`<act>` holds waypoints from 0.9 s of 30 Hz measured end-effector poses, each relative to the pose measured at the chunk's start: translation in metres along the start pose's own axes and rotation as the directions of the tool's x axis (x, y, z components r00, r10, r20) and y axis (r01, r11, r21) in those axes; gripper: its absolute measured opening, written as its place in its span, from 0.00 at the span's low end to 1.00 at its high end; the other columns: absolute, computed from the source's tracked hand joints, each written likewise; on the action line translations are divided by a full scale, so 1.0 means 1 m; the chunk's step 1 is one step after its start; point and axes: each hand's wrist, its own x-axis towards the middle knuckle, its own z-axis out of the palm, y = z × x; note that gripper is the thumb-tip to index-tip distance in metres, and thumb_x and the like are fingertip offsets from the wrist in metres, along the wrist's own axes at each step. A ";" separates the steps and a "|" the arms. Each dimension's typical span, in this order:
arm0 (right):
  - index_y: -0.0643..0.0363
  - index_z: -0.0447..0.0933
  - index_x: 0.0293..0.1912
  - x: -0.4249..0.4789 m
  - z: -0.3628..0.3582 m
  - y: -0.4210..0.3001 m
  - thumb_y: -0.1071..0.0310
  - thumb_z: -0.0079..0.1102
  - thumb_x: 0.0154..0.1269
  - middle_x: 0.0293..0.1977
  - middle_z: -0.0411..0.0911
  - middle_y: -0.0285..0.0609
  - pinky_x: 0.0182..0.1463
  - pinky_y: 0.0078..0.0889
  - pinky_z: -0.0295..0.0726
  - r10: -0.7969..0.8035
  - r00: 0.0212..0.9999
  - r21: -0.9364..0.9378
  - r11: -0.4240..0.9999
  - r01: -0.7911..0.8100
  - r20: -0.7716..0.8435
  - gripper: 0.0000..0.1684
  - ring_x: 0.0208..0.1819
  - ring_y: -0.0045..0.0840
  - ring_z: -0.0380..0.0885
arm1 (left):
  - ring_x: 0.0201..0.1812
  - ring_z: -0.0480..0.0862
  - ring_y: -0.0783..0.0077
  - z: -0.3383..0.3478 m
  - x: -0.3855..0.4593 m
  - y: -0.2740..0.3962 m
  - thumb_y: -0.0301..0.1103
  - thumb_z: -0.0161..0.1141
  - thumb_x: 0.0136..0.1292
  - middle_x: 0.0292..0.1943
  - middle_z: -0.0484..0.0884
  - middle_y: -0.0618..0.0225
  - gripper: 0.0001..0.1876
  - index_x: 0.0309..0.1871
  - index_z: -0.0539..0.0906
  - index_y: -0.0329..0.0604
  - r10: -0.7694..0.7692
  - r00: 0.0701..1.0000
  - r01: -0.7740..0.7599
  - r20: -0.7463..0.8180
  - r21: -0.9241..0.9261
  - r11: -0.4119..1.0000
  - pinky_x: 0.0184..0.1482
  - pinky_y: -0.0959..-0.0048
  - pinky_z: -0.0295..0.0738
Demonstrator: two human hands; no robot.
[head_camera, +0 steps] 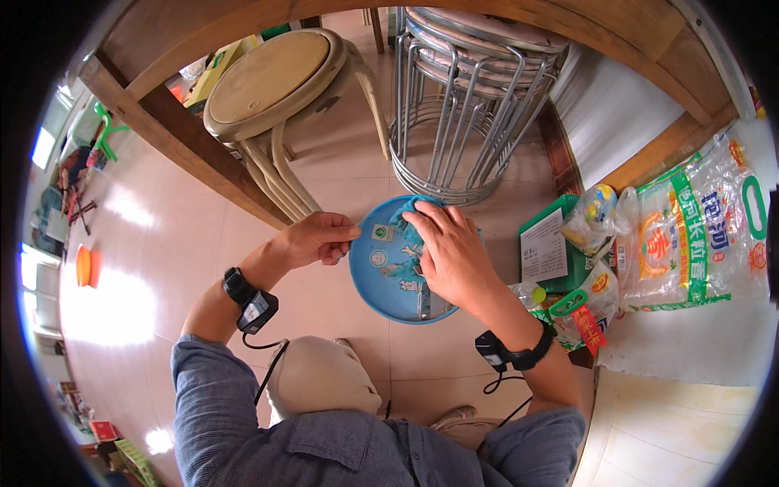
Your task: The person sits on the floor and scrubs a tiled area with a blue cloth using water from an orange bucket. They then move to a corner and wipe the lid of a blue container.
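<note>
A round blue tray (365, 286) with a raised rim and printed pictures is held out in front of me, over the tiled floor. My left hand (324, 238) pinches its left rim between thumb and fingers. My right hand (449, 252) lies over the right part of the tray, its fingers pressing a teal cloth (400, 213) on the surface near the far rim. The palm hides part of the cloth and of the print. Each wrist wears a black strap with a small box and a cable.
Beyond the tray stand beige stacked stools (274, 79) and metal-legged round stools (462, 115), behind a wooden frame (201, 158). At right are a green box (544, 243), plastic bags (590, 225) and a large printed rice bag (688, 237). An orange basin (83, 265) sits far left.
</note>
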 end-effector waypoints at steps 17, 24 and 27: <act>0.65 0.79 0.48 -0.034 -0.016 -0.039 0.64 0.63 0.55 0.39 0.81 0.45 0.43 0.40 0.73 0.323 0.946 -0.463 0.835 -0.298 -0.025 0.22 0.41 0.36 0.75 | 0.19 0.73 0.81 0.002 -0.002 0.000 0.39 0.65 0.70 0.24 0.78 0.73 0.12 0.34 0.79 0.43 0.008 1.000 -0.008 -0.007 -0.008 1.000 0.21 0.80 0.65; 0.66 0.78 0.52 -0.034 -0.008 -0.028 0.64 0.63 0.56 0.47 0.78 0.46 0.51 0.39 0.73 0.156 0.979 -0.341 0.920 -0.193 -0.133 0.25 0.51 0.36 0.72 | 0.19 0.74 0.80 0.005 -0.004 0.002 0.38 0.65 0.69 0.24 0.78 0.73 0.12 0.33 0.79 0.43 0.007 1.000 -0.007 0.000 -0.031 1.000 0.21 0.79 0.65; 0.67 0.74 0.57 -0.027 -0.009 -0.017 0.66 0.64 0.55 0.55 0.73 0.47 0.58 0.40 0.73 0.084 0.995 -0.218 0.971 -0.094 -0.057 0.29 0.56 0.38 0.70 | 0.19 0.74 0.80 0.003 -0.003 0.002 0.38 0.65 0.69 0.23 0.78 0.73 0.12 0.33 0.78 0.43 0.006 1.000 -0.006 0.011 -0.030 1.000 0.21 0.79 0.64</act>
